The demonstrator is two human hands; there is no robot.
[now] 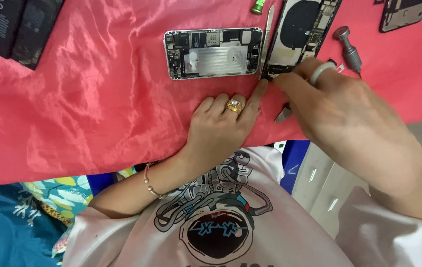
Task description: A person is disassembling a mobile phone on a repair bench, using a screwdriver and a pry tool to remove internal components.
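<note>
Red satin cloth [97,109] covers the tabletop; left hand [223,123] lies flat, forefinger pressing the opened phone's [301,34] near corner, while right hand [342,111] pinches it, so disassembly seems underway; steady grip needed

I am at a phone repair bench: an opened silver phone shell [213,53], black flat batteries [15,27] and a grey metal screwdriver [348,49] lie on my shiny red cloth [87,99] along its far edge
</note>
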